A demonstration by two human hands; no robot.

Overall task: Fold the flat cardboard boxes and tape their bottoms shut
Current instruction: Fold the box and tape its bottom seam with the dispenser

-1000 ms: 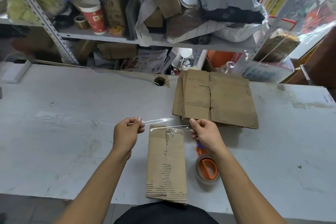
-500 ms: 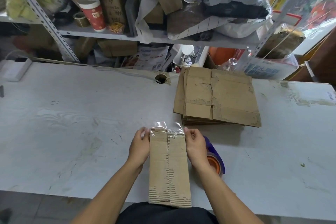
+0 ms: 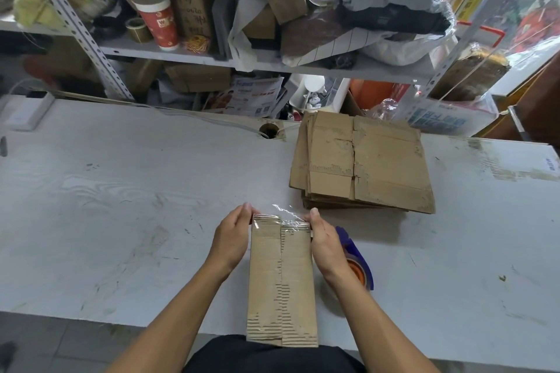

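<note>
Looking down past our forearms, we see the white table spreading under and well beyond both hands, scuffed and streaked, with a metal shelf crowded with bags and cartons rising behind its far edge. Beyond our right hand and well apart from it lies the stack of flat cardboard boxes, brown and worn, lying flat on the table. Between our 2 hands stands the folded box, a narrow brown carton with its taped bottom facing up at us; its near end hangs over the table edge by our body. Our left hand presses flat against the box's left side, fingers straight and together, the tips reaching its far corner. Our right hand does the same on the box's right side, fingers extended and laid along the wall. Neither hand curls round anything. Just right of our right wrist, partly hidden by it, sits the tape dispenser, purple with an orange core, resting on the table. Across the far end of the box, spanning from the fingertips of 1 hand to those of the other, runs the strip of clear tape, wrinkled and shining at its middle.
</note>
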